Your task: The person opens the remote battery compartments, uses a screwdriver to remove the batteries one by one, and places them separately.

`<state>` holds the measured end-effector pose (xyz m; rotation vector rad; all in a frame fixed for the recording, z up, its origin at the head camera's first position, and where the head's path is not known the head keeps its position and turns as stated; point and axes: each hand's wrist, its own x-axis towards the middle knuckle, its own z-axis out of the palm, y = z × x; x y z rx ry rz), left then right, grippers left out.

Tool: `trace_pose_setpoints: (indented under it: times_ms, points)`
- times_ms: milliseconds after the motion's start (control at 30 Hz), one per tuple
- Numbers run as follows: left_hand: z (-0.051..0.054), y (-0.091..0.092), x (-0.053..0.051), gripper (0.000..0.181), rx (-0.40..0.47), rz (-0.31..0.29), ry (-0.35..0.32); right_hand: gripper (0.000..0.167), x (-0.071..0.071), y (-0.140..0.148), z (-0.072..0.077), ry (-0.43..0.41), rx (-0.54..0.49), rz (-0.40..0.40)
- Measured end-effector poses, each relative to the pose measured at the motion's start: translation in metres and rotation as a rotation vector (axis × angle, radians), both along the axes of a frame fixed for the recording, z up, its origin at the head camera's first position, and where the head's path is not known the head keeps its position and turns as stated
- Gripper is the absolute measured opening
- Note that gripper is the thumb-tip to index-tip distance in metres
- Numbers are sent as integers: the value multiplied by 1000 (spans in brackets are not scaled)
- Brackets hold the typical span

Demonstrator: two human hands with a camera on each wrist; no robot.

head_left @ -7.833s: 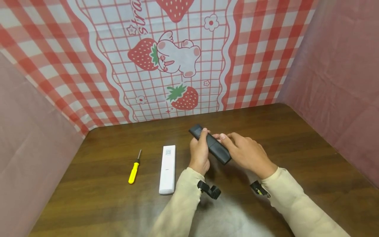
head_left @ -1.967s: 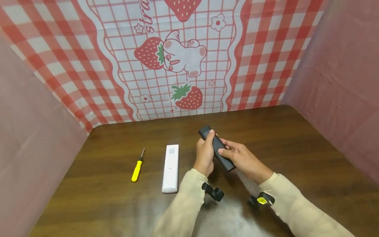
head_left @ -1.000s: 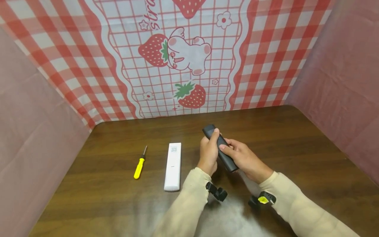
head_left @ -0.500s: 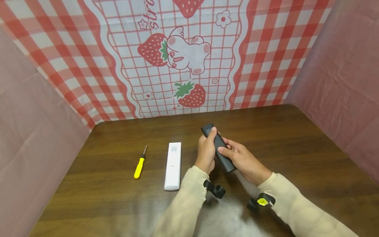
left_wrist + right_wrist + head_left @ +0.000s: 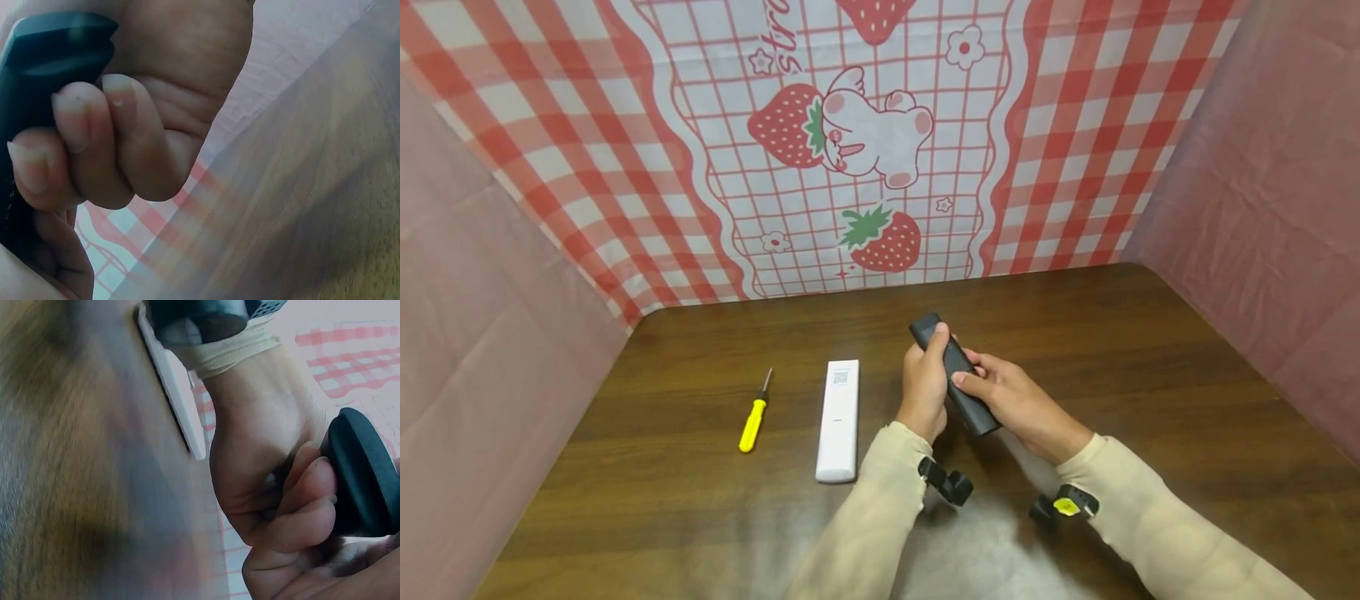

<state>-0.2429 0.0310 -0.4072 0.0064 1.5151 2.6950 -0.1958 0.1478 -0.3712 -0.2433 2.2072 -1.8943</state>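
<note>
A black remote control (image 5: 973, 408) is held tilted above the table, between both hands. My left hand (image 5: 923, 385) grips its upper part, thumb along the top face. In the left wrist view, the fingers (image 5: 81, 119) curl round the remote's side. My right hand (image 5: 1026, 408) holds the lower part, its thumb pressing on the top face near the middle. The right wrist view shows the remote's end (image 5: 362, 475) beside curled fingers of the left hand. The face turned downward is hidden in the head view.
A white remote control (image 5: 837, 425) with a printed code lies left of the left forearm. Farther left lies a yellow-handled screwdriver (image 5: 754, 425), tip away from me. The wooden table (image 5: 662, 467) ends at a strawberry-print cloth (image 5: 880, 242), with pink cloth at both sides.
Several seconds ago the right hand was at the remote's right edge; now its thumb lies on the top face. Over the last second the hands and remote shift only slightly.
</note>
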Motion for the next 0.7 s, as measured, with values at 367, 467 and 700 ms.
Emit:
trace_pose_setpoints:
  times_ms: [367,467,700]
  points:
    - [0,-1,-3,33,20,89,9,65,4,0,3,88,270,-70]
    - [-1,-2,-4,31,28,105,17,66,5,0,1,127,316,-70]
    - [-2,-4,-4,34,2,168,16,66,8,0,-7,396,543,-117]
